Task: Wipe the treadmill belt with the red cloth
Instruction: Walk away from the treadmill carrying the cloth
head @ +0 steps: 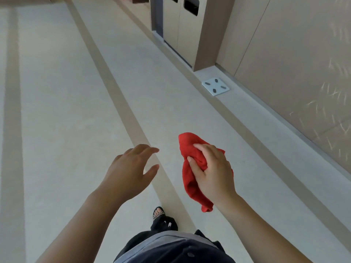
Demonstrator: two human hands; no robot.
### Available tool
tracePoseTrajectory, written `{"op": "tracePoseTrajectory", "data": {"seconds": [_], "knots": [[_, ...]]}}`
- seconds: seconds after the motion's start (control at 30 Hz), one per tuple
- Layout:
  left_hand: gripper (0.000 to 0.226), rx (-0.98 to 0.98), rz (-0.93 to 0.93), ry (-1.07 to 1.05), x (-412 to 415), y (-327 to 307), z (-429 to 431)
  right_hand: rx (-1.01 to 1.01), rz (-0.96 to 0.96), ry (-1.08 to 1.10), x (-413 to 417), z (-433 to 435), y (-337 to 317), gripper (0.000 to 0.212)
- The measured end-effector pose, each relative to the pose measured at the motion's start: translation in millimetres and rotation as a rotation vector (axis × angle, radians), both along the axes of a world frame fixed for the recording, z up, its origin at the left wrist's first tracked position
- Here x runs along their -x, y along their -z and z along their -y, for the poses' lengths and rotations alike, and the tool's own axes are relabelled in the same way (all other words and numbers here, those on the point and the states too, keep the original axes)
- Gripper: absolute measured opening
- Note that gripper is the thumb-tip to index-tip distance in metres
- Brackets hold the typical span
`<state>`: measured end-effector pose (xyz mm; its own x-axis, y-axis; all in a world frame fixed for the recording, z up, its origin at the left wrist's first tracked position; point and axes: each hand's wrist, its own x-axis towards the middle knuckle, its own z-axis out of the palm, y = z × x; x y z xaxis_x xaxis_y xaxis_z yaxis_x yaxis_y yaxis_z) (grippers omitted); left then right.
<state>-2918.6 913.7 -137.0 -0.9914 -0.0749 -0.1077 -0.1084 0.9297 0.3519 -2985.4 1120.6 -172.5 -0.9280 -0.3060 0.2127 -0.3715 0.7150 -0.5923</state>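
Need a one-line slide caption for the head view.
Right hand grips a bunched red cloth, left hand open and empty, above a pale floor, white scale ahead.

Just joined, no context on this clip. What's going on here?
A person is on a pale floor, one sandalled foot forward. The right hand grips a bunched red cloth in the air. The left hand is open beside it and holds nothing. No treadmill is in view, so wiping has not begun. A white scale lies on the floor by the wall.
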Motion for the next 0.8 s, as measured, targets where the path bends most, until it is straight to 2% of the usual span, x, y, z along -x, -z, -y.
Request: {"op": "tracePoseTrajectory", "data": {"seconds": [0.37, 0.6, 0.8], "knots": [[0.044, 0.063, 0.071, 0.265, 307, 1, 85, 0.095, 0.021, 0.267, 261, 66, 1, 0.038], [0.045, 0.031, 0.063, 0.080, 495, 4, 159, 0.059, 0.029, 0.081, 480, 157, 5, 0.037], [0.046, 0.018, 0.061, -0.116, 615, -10, 239, 0.038, 0.043, -0.125, 641, 258, -5, 0.037]]}}
